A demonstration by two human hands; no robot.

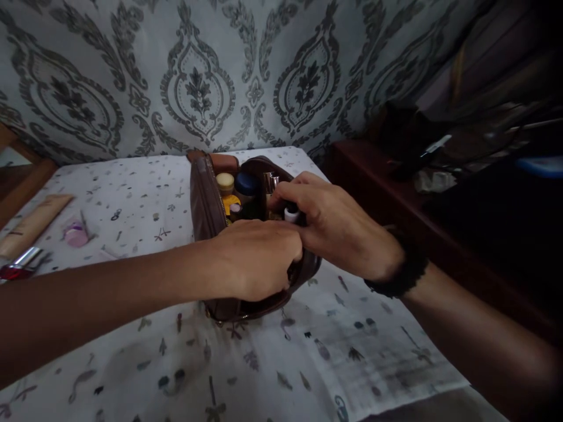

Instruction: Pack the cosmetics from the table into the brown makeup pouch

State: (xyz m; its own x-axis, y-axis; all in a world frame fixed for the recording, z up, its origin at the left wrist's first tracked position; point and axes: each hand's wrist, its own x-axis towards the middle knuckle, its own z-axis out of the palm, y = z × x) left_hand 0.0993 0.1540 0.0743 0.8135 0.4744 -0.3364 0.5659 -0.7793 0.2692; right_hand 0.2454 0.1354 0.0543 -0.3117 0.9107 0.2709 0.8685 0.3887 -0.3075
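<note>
A dark brown zip bag [204,199] stands unzipped on the printed white cloth. Inside it are a jar with a cream lid [225,183], a blue-lidded jar [247,184], a yellow item [231,204] and shiny-capped bottles [271,180]. My left hand [259,258] reaches across the front of the bag, its fingers curled down inside and mostly hidden. Over the bag's right side, my right hand [334,223] is bent with its fingers closed beside a white-collared, dark-topped bottle [291,213]. What either hand grips is hidden.
On the cloth [145,187] at the left lie a beige tube [37,224], a small pink-purple item [76,232] and a red item with a silver cap [21,265]. Patterned fabric hangs behind. A dark red ledge [373,170] with clutter runs along the right.
</note>
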